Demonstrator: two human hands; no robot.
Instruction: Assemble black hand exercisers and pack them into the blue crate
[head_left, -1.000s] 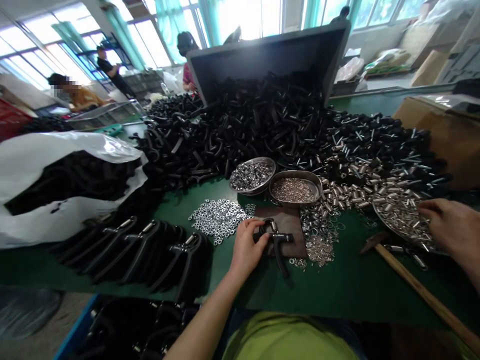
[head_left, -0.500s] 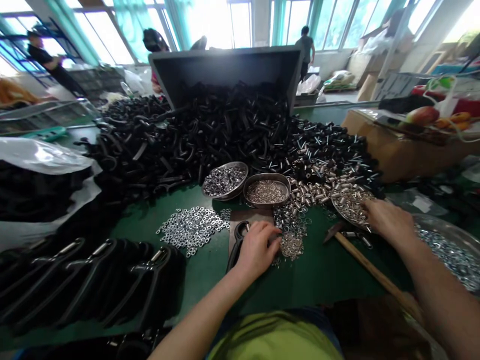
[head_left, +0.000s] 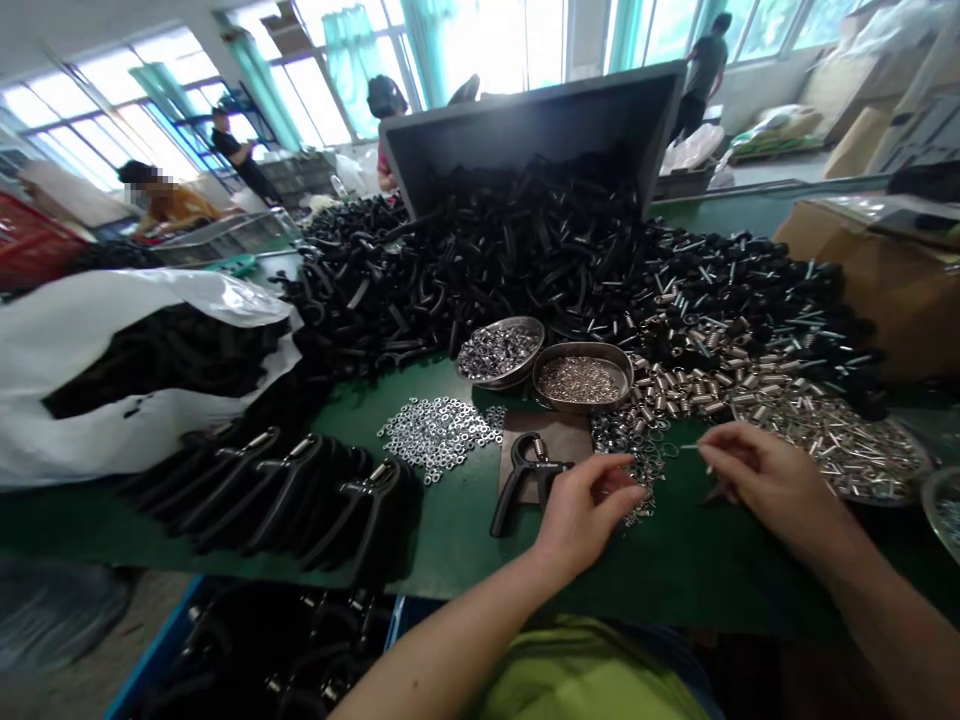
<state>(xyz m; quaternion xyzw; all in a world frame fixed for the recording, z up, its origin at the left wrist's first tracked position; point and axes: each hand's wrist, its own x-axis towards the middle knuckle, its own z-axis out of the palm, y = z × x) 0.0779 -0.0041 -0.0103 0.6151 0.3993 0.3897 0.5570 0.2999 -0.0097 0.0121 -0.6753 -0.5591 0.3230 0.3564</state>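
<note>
A black hand grip strengthener (head_left: 508, 492) with a metal spring rests on a flat brown plate (head_left: 513, 430). Against its right handle is my left hand (head_left: 585, 512), thumb and index finger apart and pointing toward small loose rings and rivets (head_left: 646, 470). That handle is partly hidden by the hand. My right hand (head_left: 765, 480) pinches a thin metal pin (head_left: 688, 447) between thumb and fingertips, pin pointing left. Beside it, a dish of metal pins (head_left: 874, 455) stands at the right. A dark hammer head shows partly beneath my right hand.
Loose nuts (head_left: 442, 435) lie left of the plate. Behind are a bowl of shiny parts (head_left: 534, 370) and a pan of tiny pieces (head_left: 628, 385). Black handles spill from a grey bin (head_left: 405, 165). Assembled grips (head_left: 300, 480) stand at left; several people are farther back.
My right hand has come left out of the pin dish with a pin in its fingers. My left hand has shifted off the grip strengthener's top, showing more of it. The view has turned left.
</note>
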